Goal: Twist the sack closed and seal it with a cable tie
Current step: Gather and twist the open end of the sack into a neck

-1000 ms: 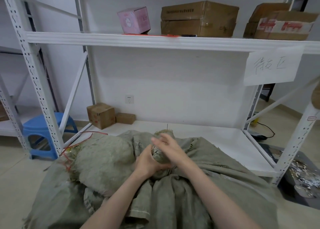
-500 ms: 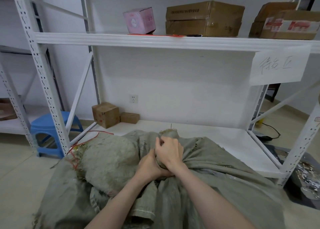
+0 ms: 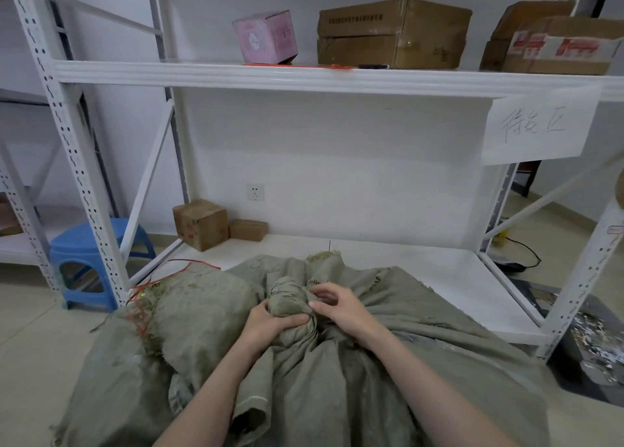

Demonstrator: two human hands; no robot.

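While between left hand [image 3: 266, 321] and right hand [image 3: 341, 308], sack neck [image 3: 287, 299] upright.

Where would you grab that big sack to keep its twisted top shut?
Probably the narrow waist just below the twisted knob, where the sack gathers tightest. Come from the left, as the left hand does, wrapping round it; the bulging knob above should stop slipping.
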